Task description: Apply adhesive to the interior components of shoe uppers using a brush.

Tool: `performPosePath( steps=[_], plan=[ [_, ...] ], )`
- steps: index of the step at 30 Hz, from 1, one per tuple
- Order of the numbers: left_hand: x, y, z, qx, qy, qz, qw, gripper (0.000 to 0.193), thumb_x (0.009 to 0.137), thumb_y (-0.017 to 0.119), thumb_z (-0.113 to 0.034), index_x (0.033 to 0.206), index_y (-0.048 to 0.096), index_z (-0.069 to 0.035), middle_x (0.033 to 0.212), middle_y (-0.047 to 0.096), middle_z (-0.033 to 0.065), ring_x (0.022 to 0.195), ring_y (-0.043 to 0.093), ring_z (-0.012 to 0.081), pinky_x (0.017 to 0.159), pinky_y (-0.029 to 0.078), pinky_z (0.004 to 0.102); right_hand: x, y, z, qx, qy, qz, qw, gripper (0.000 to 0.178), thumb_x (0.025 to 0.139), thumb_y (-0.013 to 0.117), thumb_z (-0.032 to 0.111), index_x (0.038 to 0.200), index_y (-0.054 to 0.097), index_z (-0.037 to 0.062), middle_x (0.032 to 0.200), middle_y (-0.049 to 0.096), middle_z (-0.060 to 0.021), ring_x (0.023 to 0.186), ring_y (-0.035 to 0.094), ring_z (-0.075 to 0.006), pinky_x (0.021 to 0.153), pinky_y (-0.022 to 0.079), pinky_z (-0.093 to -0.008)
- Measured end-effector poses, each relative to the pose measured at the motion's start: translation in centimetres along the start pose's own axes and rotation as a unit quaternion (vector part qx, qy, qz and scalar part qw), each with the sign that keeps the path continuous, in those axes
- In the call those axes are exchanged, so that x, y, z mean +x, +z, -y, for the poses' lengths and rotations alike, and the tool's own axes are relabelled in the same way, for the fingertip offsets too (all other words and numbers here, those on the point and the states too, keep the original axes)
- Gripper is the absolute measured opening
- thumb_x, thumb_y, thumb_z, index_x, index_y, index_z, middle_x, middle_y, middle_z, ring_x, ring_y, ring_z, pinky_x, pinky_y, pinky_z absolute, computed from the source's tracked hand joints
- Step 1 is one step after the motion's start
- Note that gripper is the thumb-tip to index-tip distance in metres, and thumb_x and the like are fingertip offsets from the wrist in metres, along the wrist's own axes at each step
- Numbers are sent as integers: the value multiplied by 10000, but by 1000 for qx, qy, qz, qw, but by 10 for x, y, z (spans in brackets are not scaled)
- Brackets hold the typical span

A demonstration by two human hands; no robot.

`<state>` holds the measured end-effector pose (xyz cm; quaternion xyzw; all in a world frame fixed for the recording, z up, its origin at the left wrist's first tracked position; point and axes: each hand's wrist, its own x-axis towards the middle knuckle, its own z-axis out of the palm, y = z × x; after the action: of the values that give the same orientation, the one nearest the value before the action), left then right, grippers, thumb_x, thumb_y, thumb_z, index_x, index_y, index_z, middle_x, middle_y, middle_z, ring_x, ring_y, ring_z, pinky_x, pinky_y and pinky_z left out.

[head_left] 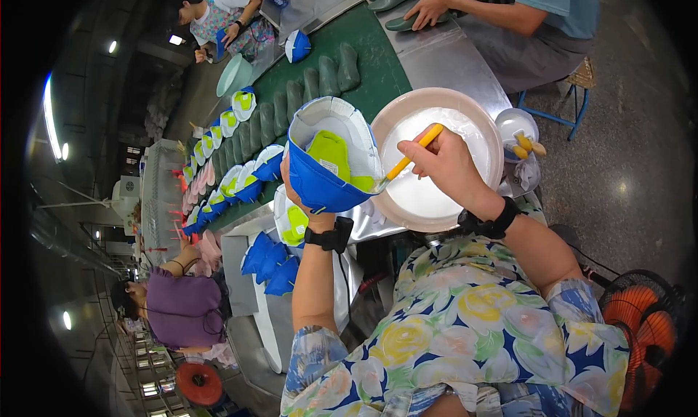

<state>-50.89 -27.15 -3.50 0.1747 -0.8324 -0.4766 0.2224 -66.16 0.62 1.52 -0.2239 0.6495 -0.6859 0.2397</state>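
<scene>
My left hand (292, 189) holds up a blue shoe upper (320, 183) from its left side and underneath. Its white lining and a lime-green piece inside face upward. A brush (414, 154) with a yellow handle is gripped in my right hand (452, 164), and its tip touches the upper's right rim. Beneath the right hand sits a wide pale-pink basin (376, 126) with white liquid (454, 126) in it. Another upper (291, 221), white and lime inside, lies just below my left hand, partly hidden by it.
Rows of blue uppers (247, 188) and dark green shoe-shaped pieces (329, 75) line a green belt (378, 42). Blue uppers (270, 264) lie in a grey bin by my left forearm. A white bowl (509, 119) holds yellow-handled brushes. Co-workers sit around; an orange fan (640, 315) stands at right.
</scene>
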Motion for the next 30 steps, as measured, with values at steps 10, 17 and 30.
performPosePath(
  steps=[10, 17, 30],
  plan=[
    [-29, 8, -37, -489, -248, 78, 833, 533, 951, 629, -381, 1388, 523, -95, 1288, 637, 117, 1136, 647, 251, 987, 537, 429, 2, -23, 15, 3, -286, 34, 958, 254, 867, 762, 142, 1033, 603, 34, 930, 676, -114, 834, 682, -219, 740, 537, -316],
    [-64, 52, -49, -514, -274, 127, 803, 528, 978, 586, -401, 1408, 502, -107, 1303, 629, 118, 1147, 641, 248, 991, 536, 431, -3, 10, 28, -3, -453, 158, 877, 268, 844, 761, 90, 1051, 597, 45, 1000, 658, -120, 905, 671, -303, 781, 543, -353],
    [-57, 49, -53, -613, -157, 158, 758, 545, 1024, 450, -459, 1443, 446, -110, 1389, 559, 134, 1245, 566, 283, 1086, 453, 445, 23, -25, 8, -159, -170, 110, 966, 210, 878, 729, 174, 929, 594, 21, 769, 669, -129, 687, 653, -211, 635, 507, -303]
  ],
)
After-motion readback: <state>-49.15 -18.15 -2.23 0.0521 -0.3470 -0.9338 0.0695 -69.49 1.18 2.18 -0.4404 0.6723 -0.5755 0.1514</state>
